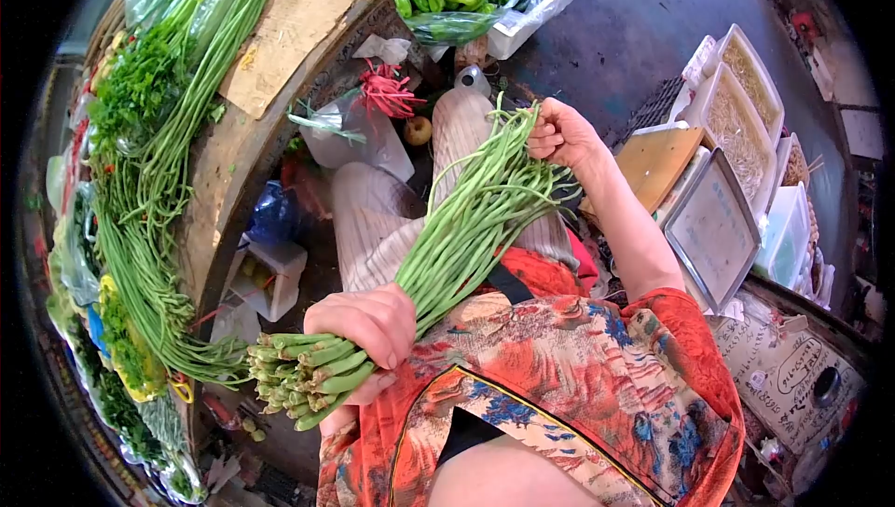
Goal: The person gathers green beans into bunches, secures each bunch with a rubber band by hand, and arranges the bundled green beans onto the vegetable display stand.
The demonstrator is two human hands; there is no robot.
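Head view: by the bench edge [227, 198], left hand [365, 322] is clenching gathered, seemingly untied beans [480, 209], right hand [563, 134] pinching around their tips.

A: How is the bare left hand [365, 322] posed?
B: Fist-curled, nearside of the legs in pale striped cloth [373, 204].
A: The bare right hand [565, 134]?
B: Fingers [544, 142] bent, forearm [634, 232] extended, right of those legs.

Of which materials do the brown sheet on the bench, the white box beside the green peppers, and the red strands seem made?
Brown sheet: probably cardboard; matt, tan, stiff-looking.
White box: perhaps foam; matt, thick-walled.
Red strands: likely plastic; bright, thin, ribbon-like, though string is possible.
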